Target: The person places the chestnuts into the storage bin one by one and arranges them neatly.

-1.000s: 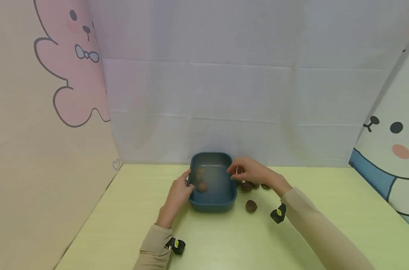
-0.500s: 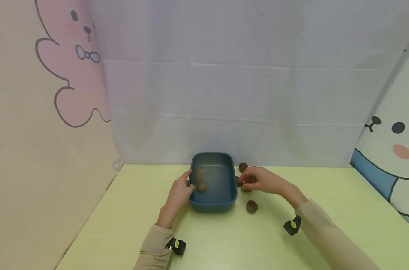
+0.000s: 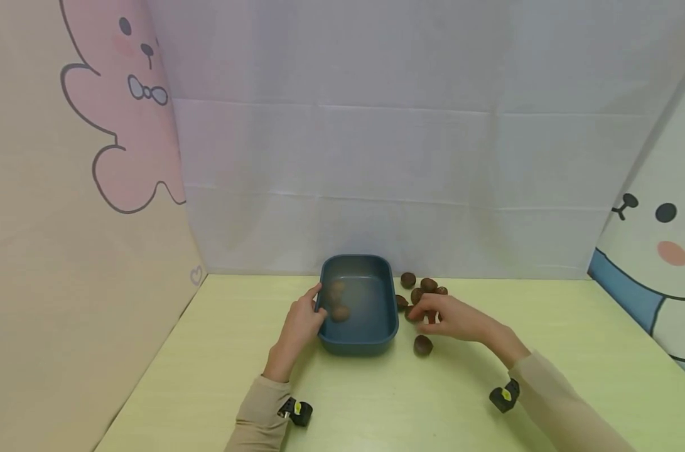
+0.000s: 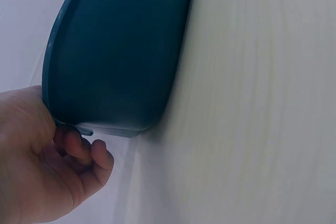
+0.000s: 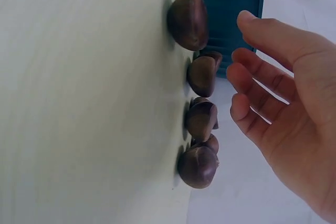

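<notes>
A dark blue plastic bin (image 3: 358, 349) stands at the back middle of the table, with several brown chestnuts (image 3: 339, 313) in its left part. My left hand (image 3: 301, 326) pinches the bin's left rim; the left wrist view shows the fingers (image 4: 100, 156) curled under the edge. To the bin's right, my right hand (image 3: 452, 319) hovers over a cluster of loose chestnuts (image 3: 429, 285), its fingers loosely bent and apart with nothing between them. In the right wrist view the nearest chestnut (image 5: 189, 21) lies on the table, apart from the fingertips (image 5: 244, 18).
One chestnut (image 3: 423, 345) lies by itself nearer to me than the cluster. Another chestnut (image 3: 408, 280) sits at the table's back edge, close to the white cloth wall (image 3: 342, 157). Printed cloth (image 3: 658, 263) borders the right side.
My right hand has drawn back rightward and toward me from over the bin's right rim, uncovering more chestnuts. The left hand and the bin have stayed in place.
</notes>
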Demonstrator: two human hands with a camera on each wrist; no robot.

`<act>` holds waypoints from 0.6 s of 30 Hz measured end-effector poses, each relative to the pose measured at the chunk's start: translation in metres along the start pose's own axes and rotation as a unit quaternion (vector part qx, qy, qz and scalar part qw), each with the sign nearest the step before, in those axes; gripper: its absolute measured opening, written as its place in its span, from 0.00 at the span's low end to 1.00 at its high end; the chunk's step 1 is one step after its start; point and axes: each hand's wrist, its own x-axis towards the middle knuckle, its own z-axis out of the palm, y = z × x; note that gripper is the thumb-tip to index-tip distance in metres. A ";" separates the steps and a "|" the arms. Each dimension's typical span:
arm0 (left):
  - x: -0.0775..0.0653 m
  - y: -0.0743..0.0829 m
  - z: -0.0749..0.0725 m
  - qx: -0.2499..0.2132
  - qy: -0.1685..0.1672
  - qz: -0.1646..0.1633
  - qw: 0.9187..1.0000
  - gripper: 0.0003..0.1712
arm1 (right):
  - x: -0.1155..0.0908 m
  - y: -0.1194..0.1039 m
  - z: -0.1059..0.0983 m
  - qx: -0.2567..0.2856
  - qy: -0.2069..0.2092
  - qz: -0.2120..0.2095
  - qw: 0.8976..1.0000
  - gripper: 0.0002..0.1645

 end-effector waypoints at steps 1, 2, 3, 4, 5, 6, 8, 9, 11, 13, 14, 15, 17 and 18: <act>0.000 0.000 0.000 0.000 -0.001 -0.002 1.000 0.38 | -0.002 0.001 0.001 0.000 0.000 -0.001 1.000 0.17; 0.000 0.000 0.000 0.000 -0.002 -0.002 1.000 0.38 | -0.003 0.001 0.003 0.001 -0.001 -0.002 1.000 0.17; 0.000 -0.001 -0.001 -0.001 -0.002 -0.003 1.000 0.38 | -0.004 0.002 0.004 0.001 -0.004 -0.003 1.000 0.18; 0.000 -0.001 -0.001 0.000 -0.002 -0.003 1.000 0.38 | -0.004 0.002 0.005 0.000 -0.006 -0.004 1.000 0.18; 0.000 -0.001 -0.001 -0.001 -0.001 -0.003 1.000 0.38 | -0.005 0.002 0.006 0.002 -0.008 -0.004 1.000 0.18; 0.000 -0.001 -0.001 -0.001 -0.001 -0.004 1.000 0.38 | -0.005 0.003 0.007 0.001 -0.011 -0.004 1.000 0.19; -0.001 0.000 -0.001 -0.002 -0.002 -0.001 1.000 0.39 | -0.006 0.003 0.008 0.002 -0.020 0.003 1.000 0.19; -0.001 0.000 -0.001 -0.001 -0.002 0.001 1.000 0.39 | -0.007 0.004 0.008 0.006 -0.023 0.007 1.000 0.20; -0.002 0.001 -0.001 -0.003 -0.005 0.000 1.000 0.39 | -0.010 0.006 0.009 0.015 -0.033 0.011 0.999 0.21; -0.002 0.002 -0.002 -0.006 -0.007 0.000 1.000 0.39 | -0.012 0.007 0.011 0.025 -0.045 0.017 0.999 0.23; -0.002 0.002 -0.002 -0.006 -0.007 0.001 1.000 0.39 | -0.014 0.008 0.011 0.031 -0.051 0.020 0.998 0.23; -0.002 0.002 -0.002 -0.006 -0.007 0.004 1.000 0.39 | -0.015 0.009 0.012 0.036 -0.057 0.021 0.998 0.24; -0.002 0.002 -0.002 -0.006 -0.006 0.006 1.000 0.39 | -0.016 0.010 0.013 0.042 -0.066 0.022 0.997 0.25; -0.002 0.002 -0.002 -0.006 -0.006 0.006 1.000 0.39 | -0.017 0.010 0.013 0.045 -0.069 0.024 0.996 0.24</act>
